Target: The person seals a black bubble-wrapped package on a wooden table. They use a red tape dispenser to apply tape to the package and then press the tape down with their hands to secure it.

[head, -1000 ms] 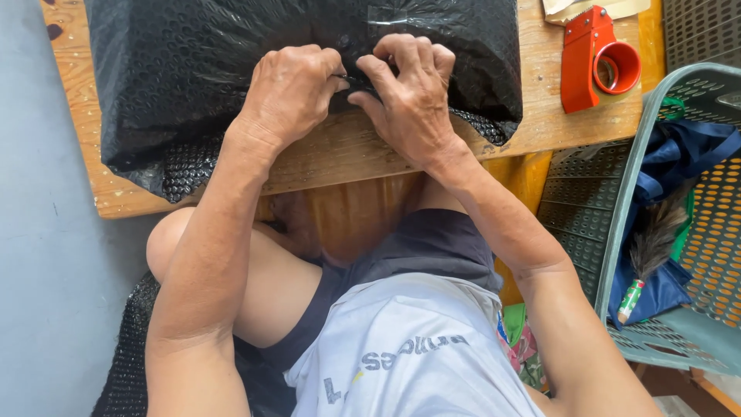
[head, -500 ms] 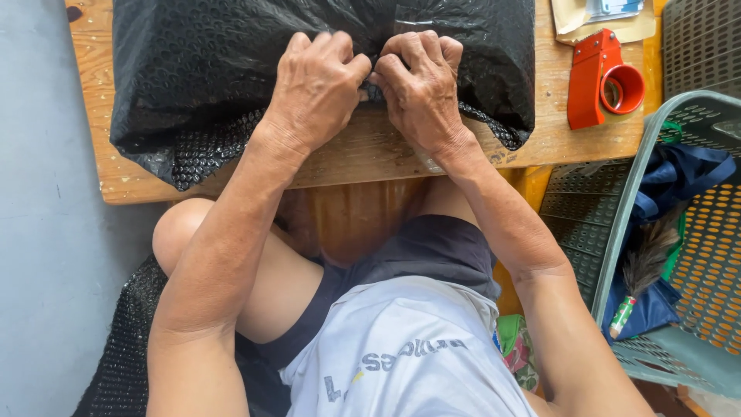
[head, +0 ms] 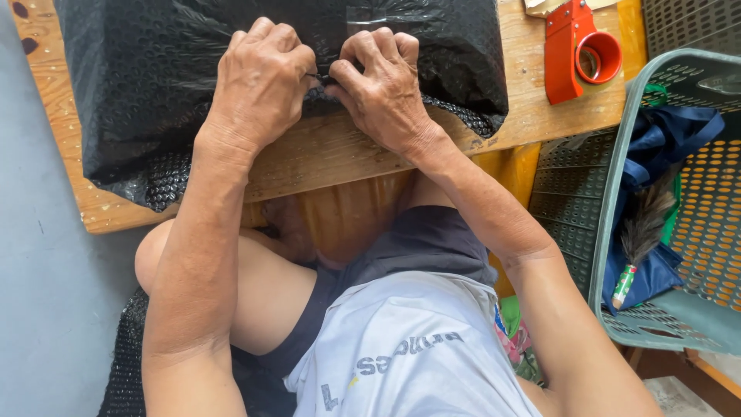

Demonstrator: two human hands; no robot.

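Observation:
A parcel wrapped in black bubble wrap (head: 147, 85) lies on a low wooden table (head: 324, 158) and fills most of its top. Both hands press on the parcel's near edge, side by side. My left hand (head: 262, 81) is curled with its fingers pinching the wrap. My right hand (head: 382, 85) grips the same fold, thumb to thumb with the left. A strip of clear tape (head: 417, 15) shows on the wrap just beyond my right hand.
A red tape dispenser (head: 575, 50) stands on the table's right end. A grey-green perforated plastic basket (head: 679, 201) to the right holds a dark blue cloth (head: 664, 147) and a feather duster (head: 637, 239). My knees sit under the table; grey floor lies on the left.
Both hands have stayed on the parcel's near edge and drawn closer together, the thumbs now meeting. The view has shifted a little.

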